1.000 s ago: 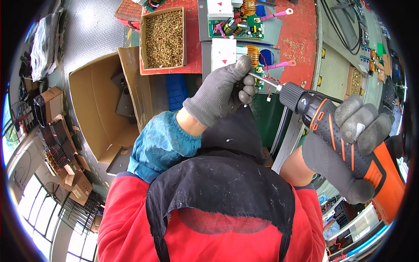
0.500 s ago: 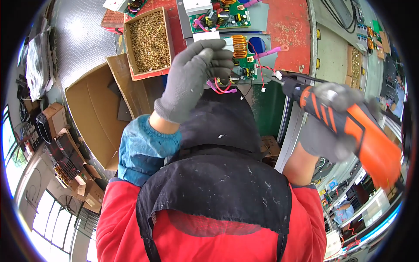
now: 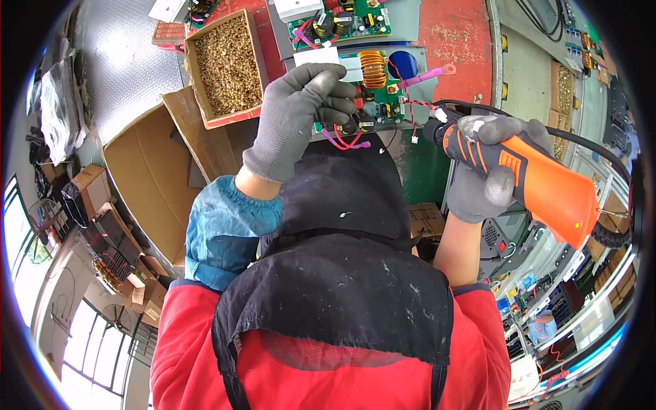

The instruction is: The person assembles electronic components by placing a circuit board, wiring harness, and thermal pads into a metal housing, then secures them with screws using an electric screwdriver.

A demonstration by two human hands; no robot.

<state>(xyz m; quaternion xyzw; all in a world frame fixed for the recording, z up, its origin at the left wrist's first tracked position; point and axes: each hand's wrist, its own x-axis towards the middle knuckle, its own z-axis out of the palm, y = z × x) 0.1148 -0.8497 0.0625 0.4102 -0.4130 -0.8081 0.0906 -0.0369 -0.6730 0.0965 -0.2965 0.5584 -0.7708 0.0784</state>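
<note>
Our left hand [image 3: 301,116] presses the green circuit board [image 3: 372,89] at twelve o'clock; it looks light, stiff, fragile, best held by its edges; our right hand [image 3: 488,167] is clamped on the heavier orange power screwdriver [image 3: 547,184] at two o'clock.

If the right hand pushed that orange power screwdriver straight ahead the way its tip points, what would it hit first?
Probably the green circuit board with the copper coil: the right hand aims the orange power screwdriver left toward its edge, near the red wires. Depth is unclear.

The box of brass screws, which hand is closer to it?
Left. The left hand is just right of the box of screws; the right hand grips the orange driver far right.
</note>
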